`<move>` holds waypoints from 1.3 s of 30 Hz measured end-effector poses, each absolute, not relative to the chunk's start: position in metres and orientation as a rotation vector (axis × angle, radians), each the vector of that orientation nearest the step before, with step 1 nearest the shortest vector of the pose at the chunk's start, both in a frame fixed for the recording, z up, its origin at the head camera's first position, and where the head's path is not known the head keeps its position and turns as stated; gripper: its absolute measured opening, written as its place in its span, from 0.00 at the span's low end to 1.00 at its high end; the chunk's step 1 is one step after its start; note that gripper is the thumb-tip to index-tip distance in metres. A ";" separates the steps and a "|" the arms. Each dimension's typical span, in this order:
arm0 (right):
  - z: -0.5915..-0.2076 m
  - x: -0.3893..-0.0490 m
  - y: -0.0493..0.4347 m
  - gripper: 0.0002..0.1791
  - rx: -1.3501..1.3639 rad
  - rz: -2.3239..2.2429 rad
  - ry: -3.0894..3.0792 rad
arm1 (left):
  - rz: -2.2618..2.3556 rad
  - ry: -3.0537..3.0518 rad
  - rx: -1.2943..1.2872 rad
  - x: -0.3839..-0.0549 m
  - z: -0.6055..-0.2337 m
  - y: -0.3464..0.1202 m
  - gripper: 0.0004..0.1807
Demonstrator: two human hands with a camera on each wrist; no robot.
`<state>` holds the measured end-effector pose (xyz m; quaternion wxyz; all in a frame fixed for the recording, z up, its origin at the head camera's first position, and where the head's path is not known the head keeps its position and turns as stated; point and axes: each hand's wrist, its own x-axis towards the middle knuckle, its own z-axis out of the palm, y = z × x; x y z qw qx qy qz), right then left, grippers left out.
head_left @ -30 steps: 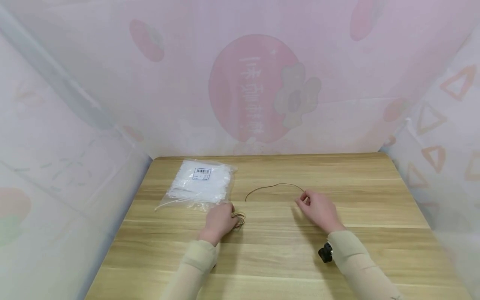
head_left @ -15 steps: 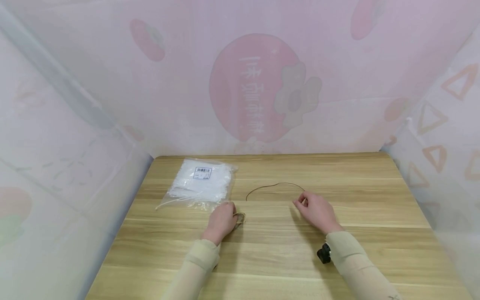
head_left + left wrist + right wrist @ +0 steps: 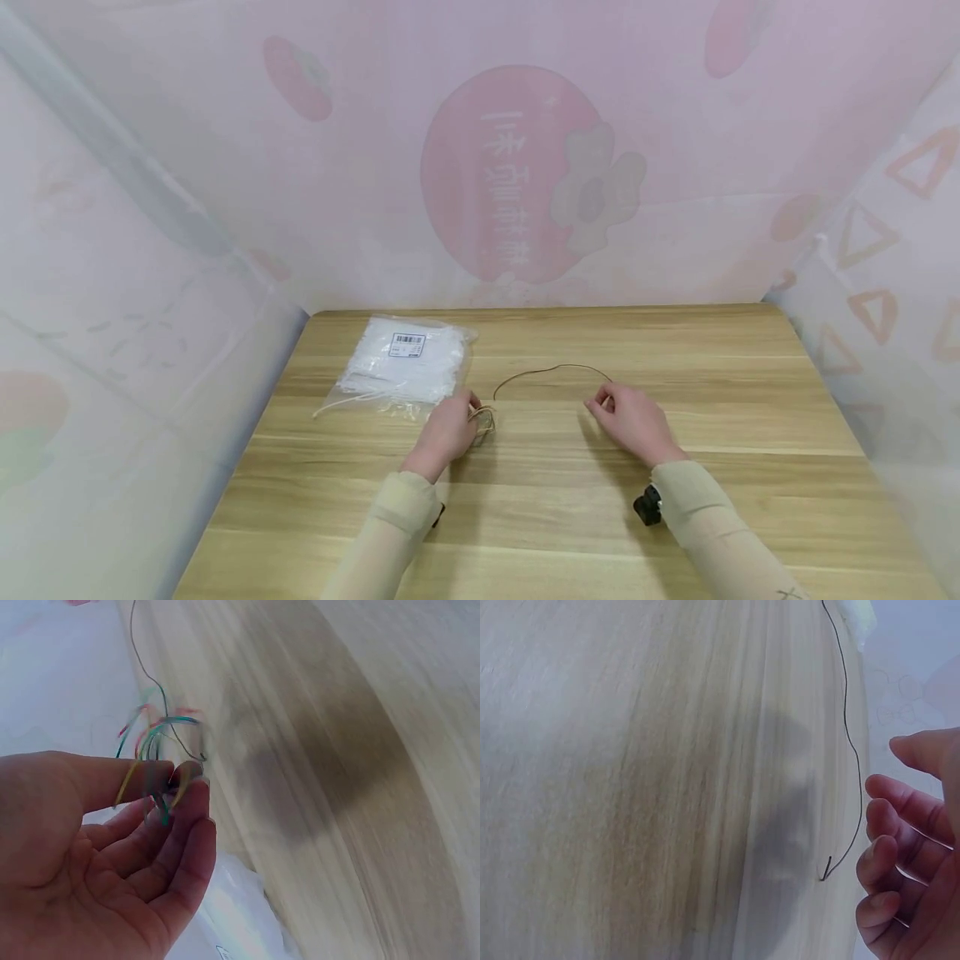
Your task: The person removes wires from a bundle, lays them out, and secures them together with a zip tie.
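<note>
Wires point(image 3: 180, 720) sit pinched in the left hand point(image 3: 450, 425); a see-through bag point(image 3: 405, 367) lies at far left. The right hand point(image 3: 635, 423), thumb and fingers apart, is by one thin wire point(image 3: 558, 365).

Head view looks forward and down; both close wrist views share its table point(image 3: 555, 517)

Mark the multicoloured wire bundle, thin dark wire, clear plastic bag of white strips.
Multicoloured wire bundle point(image 3: 155, 745): left wrist view, looped strands.
Thin dark wire point(image 3: 845, 712): right wrist view, middle stretch.
Clear plastic bag of white strips point(image 3: 407, 371): head view, middle of top face.
</note>
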<state>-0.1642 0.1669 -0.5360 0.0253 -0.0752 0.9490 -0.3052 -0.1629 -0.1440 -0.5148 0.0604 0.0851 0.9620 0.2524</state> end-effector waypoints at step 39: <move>-0.505 -0.153 0.100 0.18 -0.718 -1.201 2.958 | 1.005 2.847 0.527 -0.167 -0.504 -0.095 0.04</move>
